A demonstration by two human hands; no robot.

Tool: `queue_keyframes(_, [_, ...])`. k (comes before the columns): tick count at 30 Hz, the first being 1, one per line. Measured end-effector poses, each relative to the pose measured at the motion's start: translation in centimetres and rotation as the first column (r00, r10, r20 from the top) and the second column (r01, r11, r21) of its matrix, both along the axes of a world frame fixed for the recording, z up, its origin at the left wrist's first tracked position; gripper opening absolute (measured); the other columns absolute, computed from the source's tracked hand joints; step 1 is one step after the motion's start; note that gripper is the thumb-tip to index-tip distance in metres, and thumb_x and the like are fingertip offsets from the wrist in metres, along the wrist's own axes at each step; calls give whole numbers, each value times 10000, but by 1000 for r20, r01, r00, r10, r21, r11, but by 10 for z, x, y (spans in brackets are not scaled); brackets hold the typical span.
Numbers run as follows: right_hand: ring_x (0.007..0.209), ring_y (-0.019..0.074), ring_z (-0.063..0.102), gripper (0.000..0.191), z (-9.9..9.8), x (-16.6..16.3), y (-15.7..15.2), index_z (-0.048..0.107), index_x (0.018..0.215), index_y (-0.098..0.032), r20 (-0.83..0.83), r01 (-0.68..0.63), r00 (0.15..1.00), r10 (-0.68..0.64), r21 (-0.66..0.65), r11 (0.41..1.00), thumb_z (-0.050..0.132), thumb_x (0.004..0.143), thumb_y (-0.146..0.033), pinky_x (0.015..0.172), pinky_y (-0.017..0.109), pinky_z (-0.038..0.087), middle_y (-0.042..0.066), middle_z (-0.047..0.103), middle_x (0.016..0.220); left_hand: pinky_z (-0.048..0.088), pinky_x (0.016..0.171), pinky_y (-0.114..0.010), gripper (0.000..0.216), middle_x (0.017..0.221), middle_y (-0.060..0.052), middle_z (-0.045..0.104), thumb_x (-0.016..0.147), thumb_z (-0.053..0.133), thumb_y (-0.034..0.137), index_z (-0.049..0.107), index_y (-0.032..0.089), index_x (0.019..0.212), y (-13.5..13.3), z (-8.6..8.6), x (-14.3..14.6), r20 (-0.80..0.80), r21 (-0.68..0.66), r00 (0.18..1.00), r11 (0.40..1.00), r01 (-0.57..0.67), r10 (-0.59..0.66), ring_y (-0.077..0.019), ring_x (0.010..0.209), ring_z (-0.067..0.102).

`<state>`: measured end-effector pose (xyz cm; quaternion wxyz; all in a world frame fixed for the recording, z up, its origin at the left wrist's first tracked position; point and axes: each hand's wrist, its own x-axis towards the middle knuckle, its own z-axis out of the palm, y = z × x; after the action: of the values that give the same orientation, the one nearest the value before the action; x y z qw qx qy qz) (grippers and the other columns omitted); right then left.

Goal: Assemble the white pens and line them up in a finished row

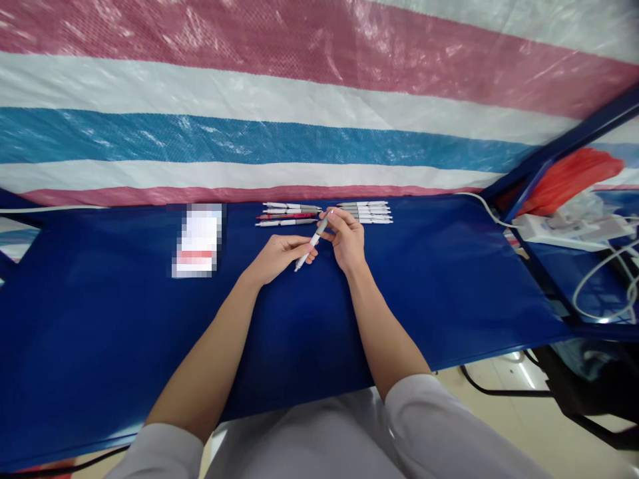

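Both my hands hold one white pen (313, 242) over the blue table (449, 279). My left hand (279, 256) pinches its lower end, fingers closed round it. My right hand (347, 236) grips the upper end near the grey grip, fingers closed. Just beyond my hands lie two rows of pens: a left group (288, 214) of several white pens with one red one among them, and a right group (367, 211) of several white and grey pens.
A blurred white card or box (198, 241) lies on the table to the left. A striped tarp (279, 133) hangs behind. At the right sit a white power strip (564, 229), looping cables (599, 293) and a red bag (569, 174).
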<state>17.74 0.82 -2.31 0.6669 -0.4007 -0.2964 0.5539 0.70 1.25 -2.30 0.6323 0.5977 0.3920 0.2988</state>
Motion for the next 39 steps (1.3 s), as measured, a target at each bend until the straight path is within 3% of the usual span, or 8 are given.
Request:
queue_keyframes(7, [732,133,706,184,0,0,0,715,875,-238,-49,-40,998,41,26,999,751,710,-311,622,246,590,-23,754,834,546,756,-322,313,920,-88,759,819,723,442,768,183,989,1,-1,-3,46,-55,996,995,78,-75,-201,809,696])
queue_keyframes(15, [742,124,694,233,-3,-2,1,700,857,-241,-13,19,1000,-19,11,1000,793,672,-347,667,257,606,-24,756,851,552,821,-352,376,897,-70,771,752,785,421,766,190,1047,-2,-7,2,-8,74,995,993,-94,95,-225,835,714])
queue_keyframes(20, [689,130,702,228,-1,-3,-1,703,806,-238,-25,2,1000,-2,13,1000,823,635,-331,583,231,595,-31,749,798,574,765,-341,295,875,-86,773,808,738,421,775,180,975,-3,-1,-2,52,-31,999,1000,2,0,-208,754,724])
queue_keyframes(26, [700,158,724,222,2,-3,-6,714,815,-245,-37,-66,997,68,46,997,809,643,-346,599,265,610,-18,754,804,579,697,-338,324,851,-117,767,813,731,438,777,153,962,-4,2,-6,129,-125,986,984,124,-107,-228,749,727])
queue_keyframes(31, [700,143,717,201,2,-2,-6,722,802,-252,-61,-15,998,20,83,996,815,643,-332,603,250,607,-27,754,801,569,735,-326,332,914,-79,771,750,795,389,773,196,1019,-6,2,0,86,26,995,998,-52,49,-197,754,711])
queue_keyframes(34, [699,143,712,210,1,-2,-5,716,798,-255,-36,24,999,-21,78,997,817,639,-348,600,254,606,-27,752,807,557,677,-317,323,847,-75,769,699,826,390,785,185,945,-6,3,3,7,102,994,989,-109,108,-203,717,700])
queue_keyframes(39, [702,148,711,210,0,-3,-7,716,816,-252,-28,-13,999,15,80,997,805,661,-361,602,266,608,-20,746,808,577,707,-337,300,847,-99,769,768,770,429,789,170,918,-5,4,-3,69,-16,997,999,38,-37,-220,742,718])
